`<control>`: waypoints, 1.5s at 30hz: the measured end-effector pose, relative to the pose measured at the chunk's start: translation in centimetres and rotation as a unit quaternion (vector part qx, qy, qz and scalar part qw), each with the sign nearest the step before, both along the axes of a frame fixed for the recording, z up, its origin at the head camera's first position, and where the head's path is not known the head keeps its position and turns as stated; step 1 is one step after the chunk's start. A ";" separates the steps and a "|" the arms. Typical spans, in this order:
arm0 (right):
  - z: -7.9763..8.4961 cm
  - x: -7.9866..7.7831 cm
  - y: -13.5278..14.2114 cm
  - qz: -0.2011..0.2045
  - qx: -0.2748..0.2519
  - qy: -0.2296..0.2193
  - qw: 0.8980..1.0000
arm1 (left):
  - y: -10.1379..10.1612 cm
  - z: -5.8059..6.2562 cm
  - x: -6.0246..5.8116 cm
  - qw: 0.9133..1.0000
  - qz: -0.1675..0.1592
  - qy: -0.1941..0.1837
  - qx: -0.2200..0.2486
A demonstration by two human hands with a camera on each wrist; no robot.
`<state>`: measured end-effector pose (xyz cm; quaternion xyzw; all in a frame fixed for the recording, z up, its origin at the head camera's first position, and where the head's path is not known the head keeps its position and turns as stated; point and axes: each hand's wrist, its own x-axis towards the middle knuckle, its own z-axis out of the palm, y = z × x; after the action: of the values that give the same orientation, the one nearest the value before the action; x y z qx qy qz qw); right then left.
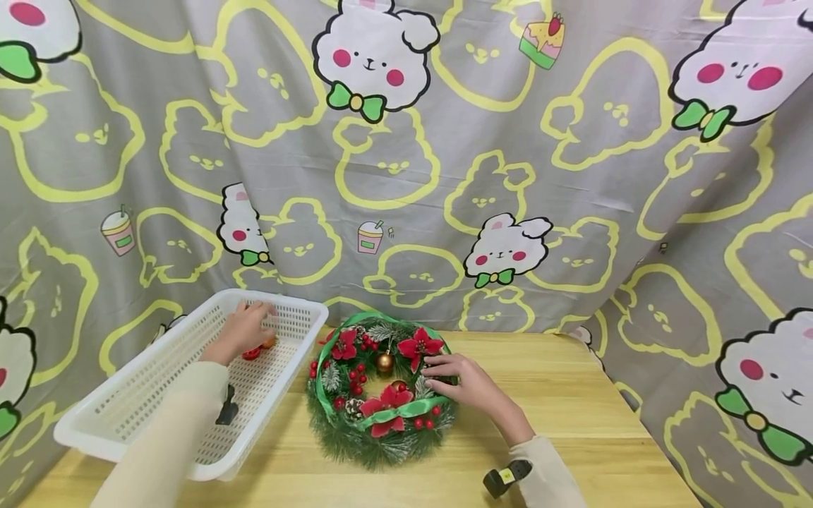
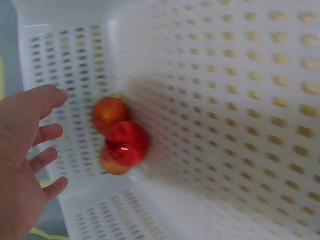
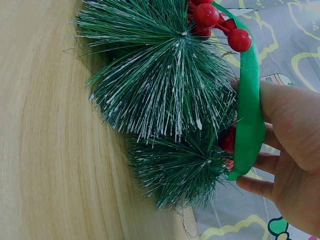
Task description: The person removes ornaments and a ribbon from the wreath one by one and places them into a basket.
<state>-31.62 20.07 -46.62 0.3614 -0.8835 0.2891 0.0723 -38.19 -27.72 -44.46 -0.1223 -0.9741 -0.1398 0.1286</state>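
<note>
Head view. From where I stand, the wreath [image 1: 330,437] lies flat on the wooden table [image 1: 571,409] at the lower centre of the frame, presumably so that its decorated face is accessible. A green ribbon [image 1: 416,408] crosses its face, and a gold ball [image 1: 384,363] sits near the middle. The white basket [image 1: 280,392] occupies the lower left, angled beside the wreath, which probably puts its contents within reach of the left arm. The left hand [image 1: 244,328] is inside the basket's far end, above a red ornament [image 1: 251,354]. A black object [image 1: 227,408] lies nearer, partly behind the sleeve. The right hand [image 1: 466,381] rests at the wreath's right edge, likely to steady it.

Left wrist view. The left hand enters from the left edge, fingers spread and slightly bent, holding nothing. Left of centre, the red ornament lies between an upper orange ornament [image 2: 110,115] and a lower orange ornament [image 2: 113,166], grouped against the basket's end.

Right wrist view. The right hand, at the right edge, has its fingers apart and gently bent beside the ribbon. The thumb tip passes behind the ribbon; I cannot tell whether the hand pinches anything. Red berries [image 3: 240,40] show at the upper right.
</note>
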 end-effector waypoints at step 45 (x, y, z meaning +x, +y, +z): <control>0.1 -0.1 -0.2 0.007 0.000 -0.003 1.000 | 22.4 5.1 1.8 0.969 -0.213 0.020 -0.127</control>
<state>-31.71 19.91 -46.51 0.3665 -0.8813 0.2905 0.0672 -36.41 -5.35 -39.40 -0.3452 -0.9326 -0.0362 0.0991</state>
